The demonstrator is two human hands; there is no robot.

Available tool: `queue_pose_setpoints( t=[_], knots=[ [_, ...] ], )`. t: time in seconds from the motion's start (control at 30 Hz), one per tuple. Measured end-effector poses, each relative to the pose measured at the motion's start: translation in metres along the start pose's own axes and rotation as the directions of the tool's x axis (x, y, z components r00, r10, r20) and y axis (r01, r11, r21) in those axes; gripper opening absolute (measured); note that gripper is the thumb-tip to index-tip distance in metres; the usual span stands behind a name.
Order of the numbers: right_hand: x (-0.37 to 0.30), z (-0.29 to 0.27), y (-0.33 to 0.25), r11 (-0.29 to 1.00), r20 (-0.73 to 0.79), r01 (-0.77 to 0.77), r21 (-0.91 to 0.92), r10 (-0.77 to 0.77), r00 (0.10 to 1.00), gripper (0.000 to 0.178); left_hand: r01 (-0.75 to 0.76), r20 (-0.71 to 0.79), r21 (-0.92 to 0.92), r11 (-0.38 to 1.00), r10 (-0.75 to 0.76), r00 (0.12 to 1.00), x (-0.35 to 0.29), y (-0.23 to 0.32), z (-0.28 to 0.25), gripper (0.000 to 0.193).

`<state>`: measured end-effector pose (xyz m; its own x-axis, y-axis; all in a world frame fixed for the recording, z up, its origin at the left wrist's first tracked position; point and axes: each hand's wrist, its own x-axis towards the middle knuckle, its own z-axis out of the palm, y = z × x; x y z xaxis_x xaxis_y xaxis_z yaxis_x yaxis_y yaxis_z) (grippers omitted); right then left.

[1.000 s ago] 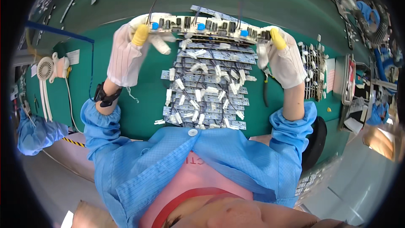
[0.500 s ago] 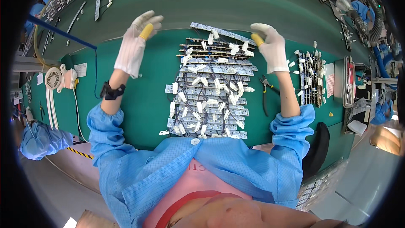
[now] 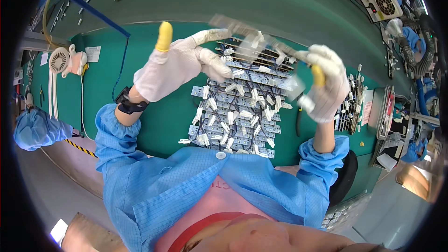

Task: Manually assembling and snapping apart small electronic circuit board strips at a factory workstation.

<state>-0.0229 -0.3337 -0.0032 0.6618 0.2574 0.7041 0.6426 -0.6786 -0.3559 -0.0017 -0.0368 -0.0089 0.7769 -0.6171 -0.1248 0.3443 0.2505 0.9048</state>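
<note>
A light strip board (image 3: 233, 24), smeared by motion, slants over the far end of the pile with white connectors dangling from it. My right hand (image 3: 329, 81), in a white glove with a yellow thumb cover, is closed on its right end. My left hand (image 3: 179, 63), gloved the same way, reaches in from the left. Its thumb points up and its fingers are spread, the fingertips near the strip's left part; whether they touch it I cannot tell. Below both hands lies a pile of similar strip boards (image 3: 238, 93) with dark wires and white connectors.
Pliers (image 3: 298, 121), partly hidden, lie right of the pile. Beyond my right hand stands another group of boards (image 3: 352, 107), then a metal tray (image 3: 383, 112). A small fan (image 3: 59, 59) sits at the left. Another person's blue sleeve (image 3: 42, 128) shows at far left.
Both hands have come inward; the left is now over the pile's far left corner. My right hand has closed on the strip's end, and the strip has moved. The view has shifted slightly.
</note>
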Motion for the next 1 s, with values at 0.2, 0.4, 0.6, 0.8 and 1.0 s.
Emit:
queue_pose_setpoints(
  t=[0.2, 0.4, 0.6, 0.8, 1.0],
  knots=[
    [0.004, 0.005, -0.011, 0.996, 0.032, 0.052, 0.07, -0.054, 0.998, 0.043, -0.126, -0.036, 0.451, 0.884, 0.16, 0.987, -0.013, 0.008, -0.005, 0.085],
    [0.008, -0.007, -0.026, 0.72, 0.336, -0.589, 0.367, 0.488, 0.806, 0.059, -0.142, -0.076, 0.451, 0.881, 0.196, 0.978, -0.013, 0.013, 0.005, 0.055],
    [0.002, -0.015, -0.028, 0.413, 0.446, -0.737, 0.534, 0.603, 0.661, 0.057, -0.399, -0.103, 0.341, 0.851, 0.456, 0.884, -0.016, -0.004, 0.004, 0.053],
    [0.006, -0.021, -0.032, 0.405, 0.435, -0.709, 0.578, 0.582, 0.687, 0.074, -0.285, -0.012, 0.602, 0.745, 0.365, 0.931, -0.024, 0.003, -0.01, 0.064],
    [-0.002, -0.029, -0.014, 0.398, 0.456, -0.691, 0.603, 0.538, 0.709, 0.084, -0.408, 0.051, 0.656, 0.635, 0.502, 0.863, -0.021, 0.005, -0.006, 0.06]
  ],
)
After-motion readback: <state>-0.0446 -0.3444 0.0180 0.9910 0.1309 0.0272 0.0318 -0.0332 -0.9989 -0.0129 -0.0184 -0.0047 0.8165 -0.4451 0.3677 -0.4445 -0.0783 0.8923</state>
